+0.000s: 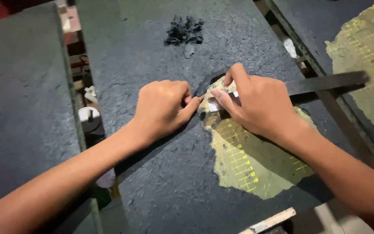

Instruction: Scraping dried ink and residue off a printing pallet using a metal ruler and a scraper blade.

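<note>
**Two hands working at the edge of a worn patch on a dark tabletop**

Head view, looking down. No package or sign is in view; the only markings are yellow grid lines and small yellow figures on the pale yellow-green layer exposed under and below the right hand, an irregular patch with ragged edges. A second patch of the same gridded layer lies well apart, up and to the right of the right hand, on a neighbouring surface.

The right hand is closed, its fingertips pinching a small light-coloured blade-like piece at the upper left edge of the patch. What exactly this piece is cannot be told. A long flat dark bar runs from behind this hand out to the right, crossing a metal frame rail.

The left hand is curled into a loose fist just beside the right hand, its fingertip pressed to the dark grainy coating of the tabletop where it meets the patch. The two hands nearly touch.

Above the left hand, well apart, lies a small heap of black scraps. To the left of the left forearm, a gap between the tabletop and another dark slab shows white round objects below.
</note>
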